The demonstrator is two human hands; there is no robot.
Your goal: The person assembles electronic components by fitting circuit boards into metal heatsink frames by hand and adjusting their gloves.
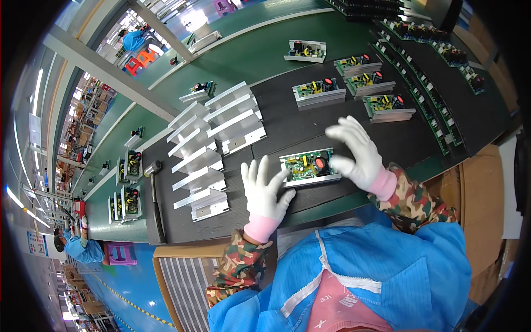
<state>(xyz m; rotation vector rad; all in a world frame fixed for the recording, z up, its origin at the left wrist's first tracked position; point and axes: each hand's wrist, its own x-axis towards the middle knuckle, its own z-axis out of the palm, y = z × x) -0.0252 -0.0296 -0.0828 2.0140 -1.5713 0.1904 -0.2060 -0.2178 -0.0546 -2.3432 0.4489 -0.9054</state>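
Observation:
Directly in front of me lies a green circuit board [310, 165] seated in a silver metal bracket, with yellow parts and a round red-topped part. My left hand [263, 191], in a white glove with a pink cuff, is open beside the bracket's left end, fingers spread. Its thumb and forefinger come close to the bracket; whether they touch it I cannot tell. At the opposite end my right hand [358, 152], gloved the same way, has its fingers apart, the thumb beside the board's right edge. Neither hand grips anything.
Bare bent metal brackets [200, 166] stand in two rows at left, beside a hammer [155, 199]. Several bracketed boards [319, 91] sit beyond my hands. Long rows of circuit boards [415, 88] lie at right. An open carton [191, 282] stands below the bench edge. A co-worker [83, 249] is far left.

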